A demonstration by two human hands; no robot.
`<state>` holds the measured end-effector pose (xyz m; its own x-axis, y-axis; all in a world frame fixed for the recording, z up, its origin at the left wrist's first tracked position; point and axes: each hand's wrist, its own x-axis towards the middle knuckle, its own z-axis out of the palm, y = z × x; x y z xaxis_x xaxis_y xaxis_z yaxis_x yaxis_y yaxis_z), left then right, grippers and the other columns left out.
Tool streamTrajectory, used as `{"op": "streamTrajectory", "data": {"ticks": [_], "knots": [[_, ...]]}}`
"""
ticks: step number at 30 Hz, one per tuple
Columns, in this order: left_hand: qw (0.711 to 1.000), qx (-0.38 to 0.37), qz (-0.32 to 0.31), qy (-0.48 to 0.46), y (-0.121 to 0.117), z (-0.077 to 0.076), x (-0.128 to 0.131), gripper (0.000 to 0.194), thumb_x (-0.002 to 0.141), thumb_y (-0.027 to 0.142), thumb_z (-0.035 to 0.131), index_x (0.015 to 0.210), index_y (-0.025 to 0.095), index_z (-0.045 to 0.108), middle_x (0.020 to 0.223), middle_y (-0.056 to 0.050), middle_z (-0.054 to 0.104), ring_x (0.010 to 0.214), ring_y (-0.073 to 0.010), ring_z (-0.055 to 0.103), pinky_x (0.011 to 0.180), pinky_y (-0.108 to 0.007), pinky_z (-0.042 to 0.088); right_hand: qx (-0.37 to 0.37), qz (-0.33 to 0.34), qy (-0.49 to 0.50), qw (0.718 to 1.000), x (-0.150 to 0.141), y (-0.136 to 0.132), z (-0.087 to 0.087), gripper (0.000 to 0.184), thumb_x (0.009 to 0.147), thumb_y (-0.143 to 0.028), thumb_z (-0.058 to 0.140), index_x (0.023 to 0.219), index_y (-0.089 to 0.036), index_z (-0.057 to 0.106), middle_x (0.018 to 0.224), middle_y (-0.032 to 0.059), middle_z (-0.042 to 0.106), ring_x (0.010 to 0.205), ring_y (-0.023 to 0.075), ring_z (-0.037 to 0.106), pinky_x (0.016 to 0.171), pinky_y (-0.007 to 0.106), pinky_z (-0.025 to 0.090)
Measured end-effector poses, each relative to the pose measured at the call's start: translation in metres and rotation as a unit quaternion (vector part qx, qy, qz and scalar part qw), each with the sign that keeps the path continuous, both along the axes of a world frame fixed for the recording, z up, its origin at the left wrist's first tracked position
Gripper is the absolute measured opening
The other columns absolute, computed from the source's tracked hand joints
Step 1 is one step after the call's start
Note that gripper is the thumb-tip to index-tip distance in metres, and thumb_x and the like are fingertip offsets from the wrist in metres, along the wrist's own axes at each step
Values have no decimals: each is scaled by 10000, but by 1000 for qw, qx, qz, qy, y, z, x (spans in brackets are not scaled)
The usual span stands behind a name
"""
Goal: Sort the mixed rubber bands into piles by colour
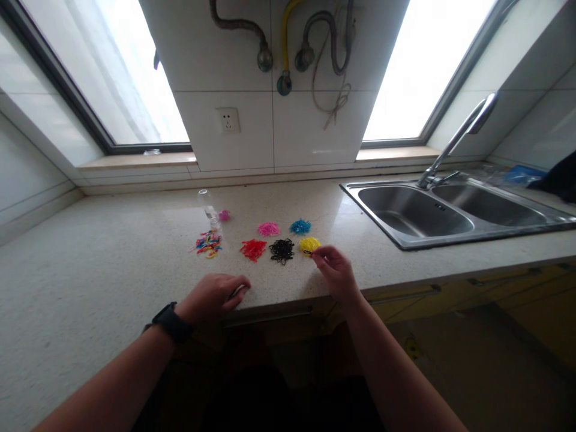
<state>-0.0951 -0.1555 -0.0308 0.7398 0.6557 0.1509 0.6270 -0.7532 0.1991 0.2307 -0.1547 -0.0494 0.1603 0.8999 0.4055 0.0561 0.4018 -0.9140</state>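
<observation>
My right hand pinches a small black rubber band at the near edge of the yellow rubber band pile. Left of it lie a black pile and a red pile. Behind these are a pink pile and a blue pile. A mixed-colour pile sits farther left. My left hand, with a dark watch on its wrist, rests closed at the counter's front edge. Whether anything is inside its curled fingers is hidden.
Behind the mixed pile a clear plastic bottle lies on the pale counter, with a pink cap beside it. To the right is a double steel sink with a tall faucet. Drawer fronts run below the counter edge.
</observation>
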Motion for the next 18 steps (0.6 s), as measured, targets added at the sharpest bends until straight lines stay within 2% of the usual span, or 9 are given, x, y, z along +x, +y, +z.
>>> {"op": "streamTrajectory", "data": {"ticks": [10, 18], "knots": [[1000, -10, 0, -2, -1, 2, 1, 214, 980, 275, 440, 1070, 215, 625, 816, -34, 709, 726, -182, 671, 651, -277, 429, 33, 2, -10, 999, -1, 0, 0, 90, 872, -326, 659, 884, -237, 651, 759, -8, 618, 651, 124, 503, 603, 272, 403], [1000, -7, 3, -1, 0, 0, 0, 216, 985, 289, 442, 1073, 222, 626, 799, -25, 701, 718, -184, 667, 644, -280, 420, 14, -6, -79, 997, 1, 2, -8, 112, 869, -328, 660, 894, -221, 684, 812, 23, 675, 679, 144, 552, 628, 291, 442]]}}
